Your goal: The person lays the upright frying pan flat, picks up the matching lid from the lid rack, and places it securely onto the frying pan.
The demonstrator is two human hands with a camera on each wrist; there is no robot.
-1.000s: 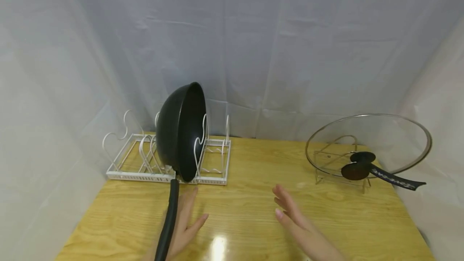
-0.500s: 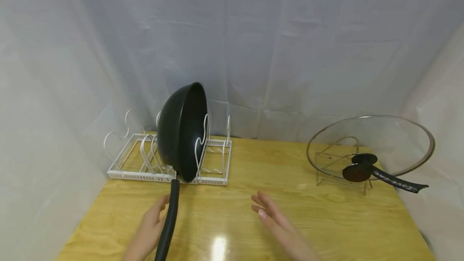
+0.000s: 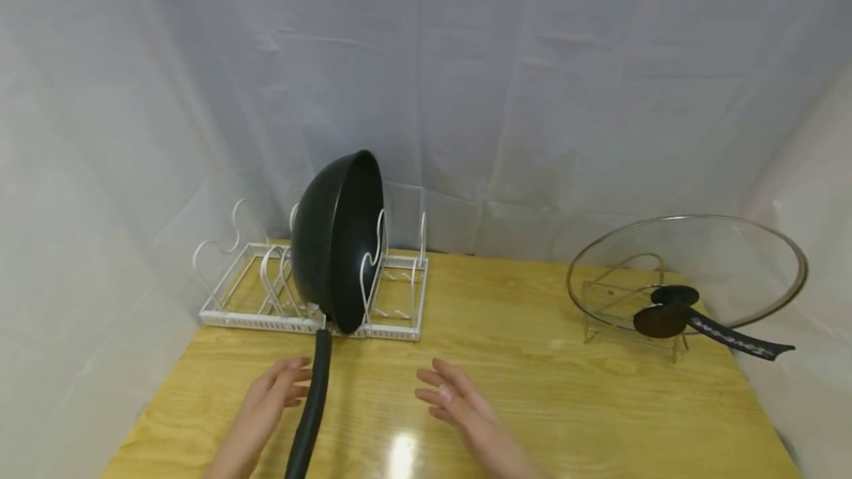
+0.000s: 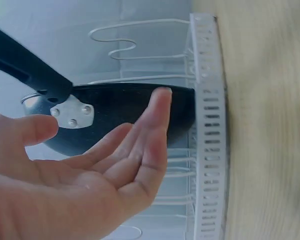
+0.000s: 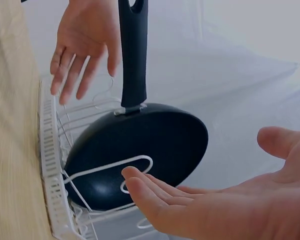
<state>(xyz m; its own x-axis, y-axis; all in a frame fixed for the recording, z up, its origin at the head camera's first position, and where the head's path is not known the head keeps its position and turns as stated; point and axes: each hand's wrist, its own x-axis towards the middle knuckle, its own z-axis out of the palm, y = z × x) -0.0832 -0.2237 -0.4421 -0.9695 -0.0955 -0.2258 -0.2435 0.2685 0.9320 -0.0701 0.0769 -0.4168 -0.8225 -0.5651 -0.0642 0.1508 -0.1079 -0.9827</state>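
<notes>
A black wok [image 3: 356, 242] stands on its side in a white wire rack [image 3: 266, 324], its long black handle [image 3: 311, 405] pointing toward me. Just left of that handle is my left hand [image 3: 261, 401], palm turned inward and fingers loosely extended, holding nothing. The left wrist view shows its relaxed fingers [image 4: 152, 130] in front of the wok's underside and the riveted handle bracket [image 4: 74, 112]. To the right of the handle, apart from it, my right hand [image 3: 466, 412] hovers over the table with relaxed, bare fingers. In the right wrist view its fingertips overlap the wok's inside.
At the right of the wooden table [image 3: 532, 309], a glass lid [image 3: 792, 283] with a black knob and handle [image 3: 739, 338] rests on a small wire stand [image 3: 599, 331]. Pale sheeting [image 3: 479, 94] encloses the back and sides. White hoops flank the wok.
My left hand has moved from behind the handle to its left side. My right hand has come leftward, closer to the handle. Wok, rack and lid have stayed put.
</notes>
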